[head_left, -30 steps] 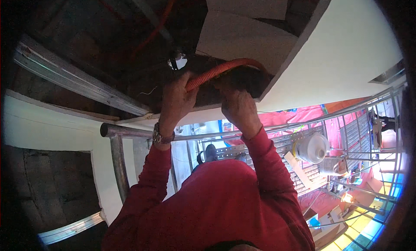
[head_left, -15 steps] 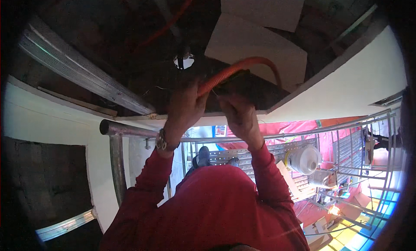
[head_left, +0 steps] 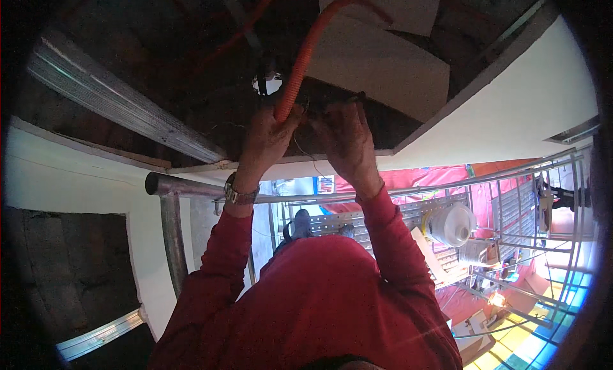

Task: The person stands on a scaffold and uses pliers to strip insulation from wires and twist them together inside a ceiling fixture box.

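Observation:
An orange corrugated conduit point(head_left: 304, 57) rises from my left hand point(head_left: 263, 141), whose fingers are closed round its lower end. From there it arches up and to the right into the dark ceiling opening. My right hand point(head_left: 351, 143) is close beside, its fingers bent together near the conduit's end. A small dark object point(head_left: 359, 96) shows at those fingertips, too dim to name. Between the hands a thin pale wire point(head_left: 306, 154) trails downward. Shadow hides the fingertips of both hands.
A metal channel point(head_left: 128, 105) runs along the opening's left side, and a pale board point(head_left: 377, 63) lies behind the conduit. Below are a scaffold rail point(head_left: 191, 188), a perforated platform point(head_left: 329, 223) under my feet, and a white bucket point(head_left: 451, 224) at the right.
The conduit has swung up from lying toward the right to standing steeply above my left hand. My right hand has lifted slightly and turned, and the thin wire now hangs more visibly.

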Motion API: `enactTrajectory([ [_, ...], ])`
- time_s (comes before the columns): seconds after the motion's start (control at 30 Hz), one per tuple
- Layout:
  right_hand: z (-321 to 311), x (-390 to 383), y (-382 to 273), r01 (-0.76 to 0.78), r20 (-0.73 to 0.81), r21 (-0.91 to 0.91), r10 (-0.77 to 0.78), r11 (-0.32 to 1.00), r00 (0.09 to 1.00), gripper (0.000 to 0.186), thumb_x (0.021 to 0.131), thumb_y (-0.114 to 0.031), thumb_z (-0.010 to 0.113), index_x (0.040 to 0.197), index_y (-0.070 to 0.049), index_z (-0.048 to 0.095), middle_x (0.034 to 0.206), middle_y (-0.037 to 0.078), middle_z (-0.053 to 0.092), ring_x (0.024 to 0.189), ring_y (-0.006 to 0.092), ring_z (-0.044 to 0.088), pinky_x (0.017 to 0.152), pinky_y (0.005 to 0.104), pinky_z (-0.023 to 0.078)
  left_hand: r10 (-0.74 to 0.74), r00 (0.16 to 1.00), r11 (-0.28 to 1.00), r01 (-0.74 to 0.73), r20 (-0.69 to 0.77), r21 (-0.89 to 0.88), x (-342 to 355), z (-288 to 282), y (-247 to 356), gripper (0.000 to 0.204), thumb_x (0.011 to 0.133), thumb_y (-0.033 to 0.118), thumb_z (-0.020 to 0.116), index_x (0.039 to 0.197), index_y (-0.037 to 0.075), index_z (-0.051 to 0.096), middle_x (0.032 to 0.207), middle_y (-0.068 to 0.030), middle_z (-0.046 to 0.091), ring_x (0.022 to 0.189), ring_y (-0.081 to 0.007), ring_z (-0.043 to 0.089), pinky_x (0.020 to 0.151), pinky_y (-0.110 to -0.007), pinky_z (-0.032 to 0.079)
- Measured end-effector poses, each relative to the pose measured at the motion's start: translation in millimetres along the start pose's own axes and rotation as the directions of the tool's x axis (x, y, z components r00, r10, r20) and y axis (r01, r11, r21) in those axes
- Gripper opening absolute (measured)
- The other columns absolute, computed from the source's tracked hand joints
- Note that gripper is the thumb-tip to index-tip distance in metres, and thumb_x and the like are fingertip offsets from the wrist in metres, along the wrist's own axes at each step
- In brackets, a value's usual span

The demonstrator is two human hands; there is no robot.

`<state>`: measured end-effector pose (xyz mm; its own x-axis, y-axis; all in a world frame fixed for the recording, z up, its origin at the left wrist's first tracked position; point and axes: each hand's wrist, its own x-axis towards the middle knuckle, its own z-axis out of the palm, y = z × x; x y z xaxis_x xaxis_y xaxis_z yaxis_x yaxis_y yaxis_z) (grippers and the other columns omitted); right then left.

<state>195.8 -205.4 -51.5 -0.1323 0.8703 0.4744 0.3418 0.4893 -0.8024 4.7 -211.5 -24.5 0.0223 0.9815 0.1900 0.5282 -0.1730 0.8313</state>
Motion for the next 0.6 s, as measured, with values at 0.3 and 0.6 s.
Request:
enactTrajectory([
  [0.3,4,27,3,0.293,0.114,-0.236,-0.273,0.926,0.955,0.008,0.094,-0.009,0.068,0.099,-0.003,0.064,0.094,0.012,0.066,0.083,0.0284,0.069,0.067,0.0411,0.055,-0.151,0.988,0.976,0.145,0.022,0.164,0,2,-12,0.042,0.098,0.044,0.066,0.105,0.002,0.066,0.07,-0.0119,0.063,0.061,-0.0183,0.061,0.058,-0.035,0.047],
  [0.6,5,42,31,-0.481,0.347,0.654,0.334,0.583,0.876,0.012,0.09,-0.003,0.064,0.101,0.0,0.067,0.101,0.007,0.07,0.08,0.0171,0.067,0.069,0.0295,0.054,-0.12,0.993,0.967,0.122,0.02,-0.224,2,9,-6,0.035,0.101,0.033,0.066,0.109,0.0,0.067,0.081,-0.0075,0.073,0.074,-0.0121,0.07,0.069,-0.03,0.054],
])
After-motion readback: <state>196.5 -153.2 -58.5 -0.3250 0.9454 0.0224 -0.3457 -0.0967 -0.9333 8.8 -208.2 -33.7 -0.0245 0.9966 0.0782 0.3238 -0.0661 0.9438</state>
